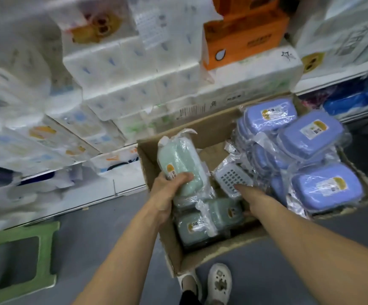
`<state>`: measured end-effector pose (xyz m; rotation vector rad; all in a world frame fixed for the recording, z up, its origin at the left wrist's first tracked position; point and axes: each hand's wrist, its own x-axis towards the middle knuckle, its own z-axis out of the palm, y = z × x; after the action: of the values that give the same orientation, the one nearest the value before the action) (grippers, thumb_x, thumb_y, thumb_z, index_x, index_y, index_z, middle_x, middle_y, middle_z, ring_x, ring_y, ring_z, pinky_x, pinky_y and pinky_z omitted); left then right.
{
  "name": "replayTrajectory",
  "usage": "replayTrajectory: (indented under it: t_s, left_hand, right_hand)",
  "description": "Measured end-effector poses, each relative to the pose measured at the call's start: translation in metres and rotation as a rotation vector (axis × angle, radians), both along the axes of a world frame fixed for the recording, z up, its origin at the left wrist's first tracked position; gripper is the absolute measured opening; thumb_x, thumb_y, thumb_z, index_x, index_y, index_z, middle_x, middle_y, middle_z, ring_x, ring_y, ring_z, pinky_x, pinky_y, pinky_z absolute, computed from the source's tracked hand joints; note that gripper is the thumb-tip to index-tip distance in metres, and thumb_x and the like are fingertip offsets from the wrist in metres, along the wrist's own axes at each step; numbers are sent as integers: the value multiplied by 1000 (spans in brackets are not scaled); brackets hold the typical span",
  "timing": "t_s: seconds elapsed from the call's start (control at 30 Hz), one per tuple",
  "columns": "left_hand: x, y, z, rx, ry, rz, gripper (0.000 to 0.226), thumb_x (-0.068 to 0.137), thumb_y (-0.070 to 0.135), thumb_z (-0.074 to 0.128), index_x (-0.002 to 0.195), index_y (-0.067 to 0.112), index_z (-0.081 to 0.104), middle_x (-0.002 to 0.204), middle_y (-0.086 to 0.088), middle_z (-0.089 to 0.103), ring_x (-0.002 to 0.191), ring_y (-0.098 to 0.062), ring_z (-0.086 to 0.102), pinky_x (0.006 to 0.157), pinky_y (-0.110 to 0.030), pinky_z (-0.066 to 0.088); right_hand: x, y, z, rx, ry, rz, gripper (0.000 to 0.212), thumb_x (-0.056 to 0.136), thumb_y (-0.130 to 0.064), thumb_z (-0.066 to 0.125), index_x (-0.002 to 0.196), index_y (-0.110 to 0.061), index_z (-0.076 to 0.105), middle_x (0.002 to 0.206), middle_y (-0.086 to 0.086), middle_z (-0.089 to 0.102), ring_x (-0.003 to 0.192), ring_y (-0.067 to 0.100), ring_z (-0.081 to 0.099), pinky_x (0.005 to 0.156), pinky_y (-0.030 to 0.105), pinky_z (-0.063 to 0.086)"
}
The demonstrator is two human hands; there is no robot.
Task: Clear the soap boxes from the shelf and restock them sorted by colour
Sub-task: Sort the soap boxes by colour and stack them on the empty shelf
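Note:
A cardboard box [203, 130] stands on the floor in front of the shelves. Several blue-purple soap boxes [310, 137] in clear wrap are piled in its right half. Green soap boxes [220, 214] lie in its left half, near my feet. My left hand [167, 190] grips one green soap box [183, 159], held on end at the left wall of the box. My right hand [251, 197] reaches into the middle; its fingers touch a white soap box with a perforated insert [231, 177]. Whether they grip it is hidden.
Shelves stacked with white tissue packs [130, 69] and an orange carton [244, 34] rise behind the box. A green plastic stool [20, 258] stands at the lower left on the grey floor. My white shoes [218, 282] are just below the box.

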<state>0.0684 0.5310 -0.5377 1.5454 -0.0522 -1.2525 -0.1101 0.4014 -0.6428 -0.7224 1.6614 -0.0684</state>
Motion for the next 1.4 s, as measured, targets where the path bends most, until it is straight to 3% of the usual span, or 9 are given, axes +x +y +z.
replayTrajectory:
  t_s: [0.17, 0.33, 0.43, 0.63, 0.83, 0.97, 1.13, 1.27, 1.4]
  left_hand:
    - [4, 0, -20, -20, 31, 15, 74, 40, 27, 86, 109, 11, 64, 100, -11, 75, 93, -28, 72, 80, -39, 58]
    - [12, 12, -3, 30, 36, 32, 80, 50, 21, 95, 121, 7, 62, 103, -11, 75, 93, -28, 73, 79, -42, 59]
    - [15, 19, 19, 58, 47, 71, 50, 68, 20, 83, 113, 7, 67, 97, -12, 76, 88, -27, 74, 72, -38, 61]
    - [16, 29, 77, -41, 25, 193, 42, 85, 18, 72, 124, 9, 60, 103, -13, 74, 80, -24, 74, 54, -29, 56]
    - [11, 44, 147, -183, -147, 230, 44, 83, 14, 74, 124, 12, 61, 106, -10, 74, 76, -20, 72, 46, -20, 48]
    - [9, 62, 184, -244, -233, 251, 56, 73, 18, 84, 123, 13, 61, 111, -11, 73, 97, -28, 71, 72, -36, 58]
    - [15, 68, 235, -303, -357, 252, 59, 71, 21, 86, 122, 16, 58, 112, -8, 72, 102, -27, 70, 89, -50, 56]
    - [23, 71, 273, -373, -399, 266, 52, 76, 19, 81, 123, 16, 59, 109, -7, 73, 99, -25, 71, 84, -43, 59]
    - [43, 81, 308, -435, -418, 328, 53, 73, 34, 75, 120, 13, 62, 105, -9, 75, 96, -27, 72, 81, -42, 58]
  right_hand:
    - [9, 0, -43, -50, 51, -173, 46, 81, -27, 69, 123, -19, 53, 121, 10, 62, 109, 33, 59, 97, 50, 48]
    - [17, 10, 15, -48, -155, -177, 30, 87, -18, 67, 114, -13, 56, 93, 15, 68, 65, 27, 61, 52, 31, 50]
    - [23, 16, 62, -35, -383, -109, 26, 90, -15, 62, 114, -13, 55, 100, 19, 70, 79, 36, 71, 62, 42, 58]
    - [47, 26, 160, -196, -643, 81, 33, 85, 5, 62, 109, -15, 52, 113, 12, 65, 95, 34, 69, 71, 46, 59]
    - [55, 36, 250, -292, -813, 307, 77, 60, -8, 81, 125, -23, 44, 121, 8, 62, 93, 30, 70, 73, 50, 59]
    - [60, 45, 300, -314, -829, 508, 83, 56, -23, 92, 123, -29, 43, 122, 7, 60, 99, 32, 67, 71, 44, 57]
    - [80, 51, 354, -488, -741, 588, 86, 48, -78, 77, 111, -27, 50, 118, 6, 58, 107, 28, 57, 91, 51, 52]
    - [104, 46, 388, -586, -707, 626, 87, 43, -68, 83, 113, -30, 46, 117, 6, 59, 104, 28, 63, 89, 54, 53]
    - [134, 36, 421, -594, -833, 674, 58, 72, -40, 81, 119, -25, 49, 118, 8, 62, 102, 29, 65, 74, 44, 57]
